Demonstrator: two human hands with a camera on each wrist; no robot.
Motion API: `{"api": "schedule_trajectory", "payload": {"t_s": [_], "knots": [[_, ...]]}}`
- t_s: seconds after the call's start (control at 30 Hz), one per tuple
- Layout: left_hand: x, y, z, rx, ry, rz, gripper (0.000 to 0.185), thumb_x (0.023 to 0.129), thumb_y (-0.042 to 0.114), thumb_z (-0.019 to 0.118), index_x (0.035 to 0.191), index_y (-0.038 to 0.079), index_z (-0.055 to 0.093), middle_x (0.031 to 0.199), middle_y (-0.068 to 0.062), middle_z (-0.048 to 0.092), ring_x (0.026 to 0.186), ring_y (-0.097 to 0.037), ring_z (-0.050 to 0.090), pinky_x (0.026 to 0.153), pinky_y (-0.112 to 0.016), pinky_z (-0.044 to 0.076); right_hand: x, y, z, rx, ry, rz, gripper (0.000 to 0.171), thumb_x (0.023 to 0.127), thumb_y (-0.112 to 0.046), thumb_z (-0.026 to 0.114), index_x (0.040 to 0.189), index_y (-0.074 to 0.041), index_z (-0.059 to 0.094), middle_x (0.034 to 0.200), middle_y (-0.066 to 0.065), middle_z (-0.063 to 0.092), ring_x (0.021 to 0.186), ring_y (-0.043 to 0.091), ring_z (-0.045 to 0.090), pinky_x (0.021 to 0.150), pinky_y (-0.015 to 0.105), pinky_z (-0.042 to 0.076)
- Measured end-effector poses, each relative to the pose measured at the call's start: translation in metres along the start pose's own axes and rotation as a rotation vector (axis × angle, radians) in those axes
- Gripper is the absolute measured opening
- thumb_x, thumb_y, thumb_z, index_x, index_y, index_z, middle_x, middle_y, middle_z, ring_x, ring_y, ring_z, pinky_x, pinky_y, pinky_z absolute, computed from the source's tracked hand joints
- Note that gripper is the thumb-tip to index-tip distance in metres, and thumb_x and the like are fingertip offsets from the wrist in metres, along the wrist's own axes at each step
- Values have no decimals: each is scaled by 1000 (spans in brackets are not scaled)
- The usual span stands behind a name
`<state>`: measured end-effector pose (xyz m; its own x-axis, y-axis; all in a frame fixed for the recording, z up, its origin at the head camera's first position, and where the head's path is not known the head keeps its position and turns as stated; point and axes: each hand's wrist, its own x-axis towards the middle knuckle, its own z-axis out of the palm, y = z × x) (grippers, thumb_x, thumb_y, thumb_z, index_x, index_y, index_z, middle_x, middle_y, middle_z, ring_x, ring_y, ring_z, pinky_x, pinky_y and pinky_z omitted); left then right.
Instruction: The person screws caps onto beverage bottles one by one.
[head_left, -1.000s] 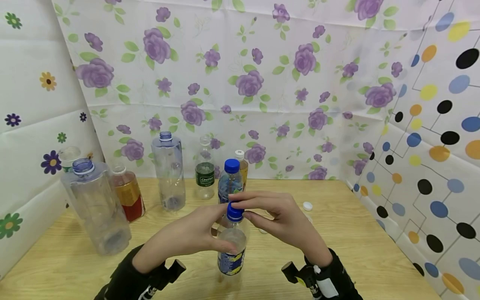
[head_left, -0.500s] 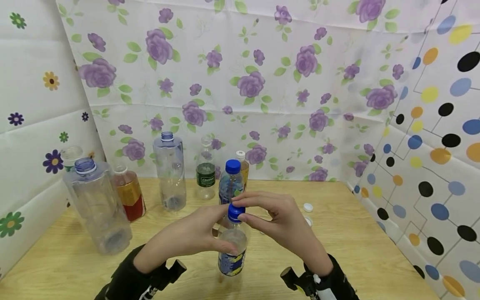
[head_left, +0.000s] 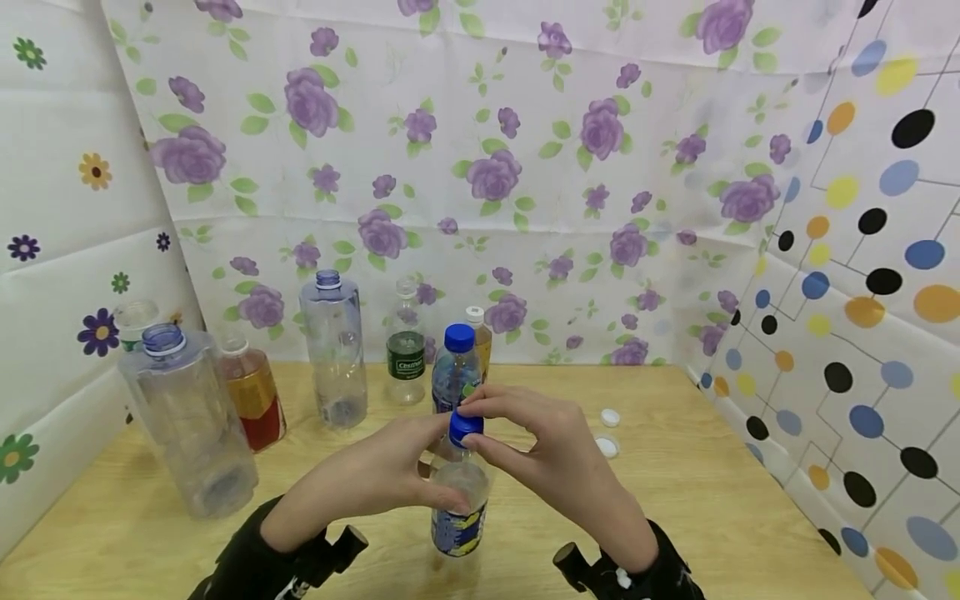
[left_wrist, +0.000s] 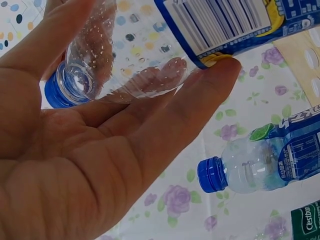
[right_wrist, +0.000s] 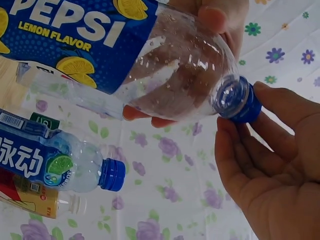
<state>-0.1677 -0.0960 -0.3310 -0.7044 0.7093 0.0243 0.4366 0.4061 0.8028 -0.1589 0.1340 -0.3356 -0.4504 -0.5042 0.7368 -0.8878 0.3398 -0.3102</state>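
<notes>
Gripping one Pepsi bottle (head_left: 459,500) near the table's (head_left: 712,500) front edge, the left hand (head_left: 375,479) wraps its body while the right hand (head_left: 547,454) pinches its blue cap (head_left: 465,425). Seven more bottles stand beyond; two white caps (head_left: 609,432) lie right. Since a second ago, the right fingers have curled tighter around the cap.

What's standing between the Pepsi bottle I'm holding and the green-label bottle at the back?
In the head view, a blue-capped bottle stands upright between the Pepsi bottle and the green-label bottle, just behind the hands. A white-capped amber bottle stands beside it.
</notes>
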Motion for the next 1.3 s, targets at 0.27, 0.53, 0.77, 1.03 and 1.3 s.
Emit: {"api": "schedule_trajectory", "payload": {"t_s": [0.27, 0.53, 0.77, 1.03, 1.3], "knots": [[0, -1, -1, 26, -3, 31, 87, 90, 28, 80, 159, 7, 31, 143, -12, 56, 122, -31, 61, 92, -43, 58, 2, 8, -9, 140, -111, -75, 32, 95, 1, 69, 126, -7, 71, 132, 9, 68, 112, 17, 69, 62, 18, 48], [1, 1, -1, 36, 2, 24, 87, 89, 28, 80, 158, 6, 32, 142, -14, 56, 121, -31, 62, 92, -43, 58, 2, 6, -8, 150, -113, -36, 31, 96, 1, 68, 125, -9, 72, 129, 6, 69, 110, 15, 69, 60, 22, 46], [0, 1, 1, 14, 5, 18, 82, 90, 27, 80, 156, 4, 36, 144, -13, 55, 121, -31, 61, 92, -45, 58, 1, 0, -1, 89, -34, 12, 29, 90, -3, 76, 118, -12, 74, 118, 3, 71, 105, 15, 70, 76, 23, 57], [-1, -1, 2, 1, 4, 20, 80, 90, 25, 80, 155, 4, 38, 145, -13, 54, 121, -32, 62, 92, -42, 59, -1, -3, 2, 43, -26, 37, 30, 90, -9, 78, 119, -15, 73, 118, -2, 69, 106, 12, 67, 86, 28, 58], [-2, -1, 0, 6, 2, 15, 82, 89, 26, 80, 155, 4, 37, 143, -13, 55, 122, -31, 61, 93, -40, 58, 0, -2, -4, 99, -109, -5, 31, 96, -2, 70, 125, -12, 71, 133, 4, 66, 119, 18, 65, 90, 30, 58]]}}
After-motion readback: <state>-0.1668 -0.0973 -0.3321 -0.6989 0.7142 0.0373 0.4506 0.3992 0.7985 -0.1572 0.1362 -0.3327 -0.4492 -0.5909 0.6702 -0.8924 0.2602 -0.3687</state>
